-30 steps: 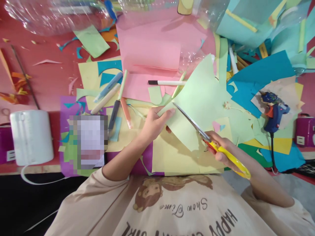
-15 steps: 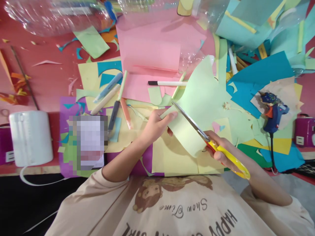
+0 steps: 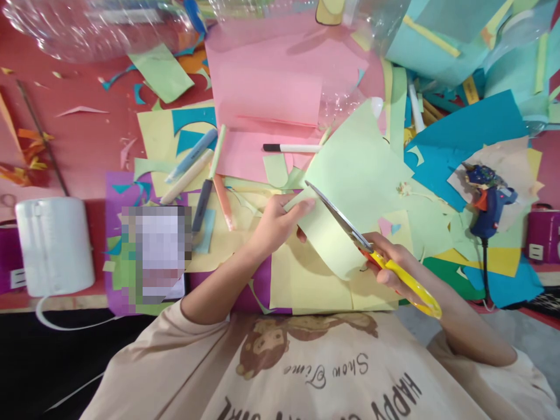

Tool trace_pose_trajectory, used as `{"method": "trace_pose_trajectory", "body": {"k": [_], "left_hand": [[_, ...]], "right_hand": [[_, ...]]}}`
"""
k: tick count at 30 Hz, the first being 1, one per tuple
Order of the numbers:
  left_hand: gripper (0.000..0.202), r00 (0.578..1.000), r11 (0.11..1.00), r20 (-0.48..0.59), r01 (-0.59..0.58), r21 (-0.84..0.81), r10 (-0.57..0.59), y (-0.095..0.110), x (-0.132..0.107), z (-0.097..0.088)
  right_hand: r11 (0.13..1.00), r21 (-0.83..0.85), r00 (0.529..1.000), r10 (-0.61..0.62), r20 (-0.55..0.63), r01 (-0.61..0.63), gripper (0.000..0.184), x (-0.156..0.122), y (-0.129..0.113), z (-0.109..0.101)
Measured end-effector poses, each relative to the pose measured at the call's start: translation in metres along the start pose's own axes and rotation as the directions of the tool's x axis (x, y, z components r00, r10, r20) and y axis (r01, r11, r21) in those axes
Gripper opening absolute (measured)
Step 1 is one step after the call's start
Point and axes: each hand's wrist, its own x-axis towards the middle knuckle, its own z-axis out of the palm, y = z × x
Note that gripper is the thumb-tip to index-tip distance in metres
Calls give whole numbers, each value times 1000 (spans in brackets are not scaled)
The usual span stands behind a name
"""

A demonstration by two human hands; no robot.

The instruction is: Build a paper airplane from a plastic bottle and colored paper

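Note:
My left hand (image 3: pixel 275 224) pinches the left corner of a light green paper sheet (image 3: pixel 354 169) and holds it up over the table. My right hand (image 3: pixel 394 268) grips yellow-handled scissors (image 3: pixel 371 251). Their steel blades lie across the green sheet, with the tip close to my left fingertips. The part of the sheet below the blades curls down toward me. A pale yellow sheet (image 3: pixel 306 286) lies flat underneath.
Pink paper (image 3: pixel 271 99) and a black-capped white marker (image 3: pixel 291 148) lie beyond the hands. Several pens (image 3: pixel 196 169) sit at the left, a white roll (image 3: pixel 55 245) farther left. A blue glue gun (image 3: pixel 487 204) rests at the right among blue and teal scraps.
The scissor blades have closed further along the green sheet, and the lower flap has curled down more. Both hands stay almost in place.

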Motion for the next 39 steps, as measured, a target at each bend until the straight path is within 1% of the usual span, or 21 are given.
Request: {"method": "trace_pose_trajectory", "body": {"k": [4, 6, 8, 10, 11, 13, 16, 19, 22, 23, 25, 28, 31, 34, 37, 39], "left_hand": [[32, 1000, 1000, 27, 16, 8, -16, 2, -1, 0], [32, 999, 1000, 45, 19, 7, -19, 3, -1, -1], [31, 998, 1000, 56, 26, 16, -27, 3, -1, -1], [31, 998, 999, 58, 29, 28, -31, 2, -1, -2], [31, 998, 999, 57, 28, 33, -29, 1, -1, -2], [33, 998, 999, 61, 16, 35, -18, 0, -1, -2], [33, 998, 1000, 70, -7, 26, 5, 0, 0, -2], [33, 997, 999, 71, -12, 34, 9, 1, -1, -2], [34, 998, 999, 66, -8, 53, 5, 1, -1, -2], [34, 998, 998, 66, -8, 57, 4, 1, 0, -3], [34, 998, 998, 63, -13, 62, 9, 0, 0, -3], [37, 998, 996, 55, -28, 80, 24, -1, 2, -3], [41, 998, 995, 40, -46, 86, 43, -1, 2, -3], [39, 998, 995, 22, -60, 81, 58, -1, 3, -4], [33, 998, 994, 7, -55, 93, 55, -1, 4, -5], [30, 999, 994, -3, -51, 94, 51, -2, 5, -5]], "right_hand": [[997, -78, 999, -29, -42, 26, 72, -5, 2, -4], [990, -143, 996, 2, -87, -15, 68, -11, -1, -7], [962, -254, 985, 65, -163, -105, 56, -16, -7, -10], [894, -387, 951, 118, -286, -227, 45, -19, -12, -14], [850, -446, 928, 123, -351, -282, 42, -20, -14, -16], [764, -540, 882, 80, -464, -353, 36, -20, -12, -21], [662, -636, 844, -11, -537, -396, 30, -25, -3, -31], [604, -652, 821, 5, -571, -458, 32, -36, 4, -41], [593, -633, 794, 18, -608, -498, 40, -46, 7, -46], [583, -646, 789, -13, -614, -493, 42, -47, 8, -47], [540, -704, 781, -130, -611, -461, 45, -47, 10, -46], [433, -801, 759, -322, -566, -413, 44, -39, 16, -43], [374, -840, 755, -390, -527, -393, 37, -29, 21, -42], [361, -839, 749, -393, -532, -406, 38, -22, 25, -43], [339, -833, 769, -340, -542, -437, 44, -21, 26, -45], [311, -848, 781, -344, -520, -428, 46, -22, 26, -47]]}}
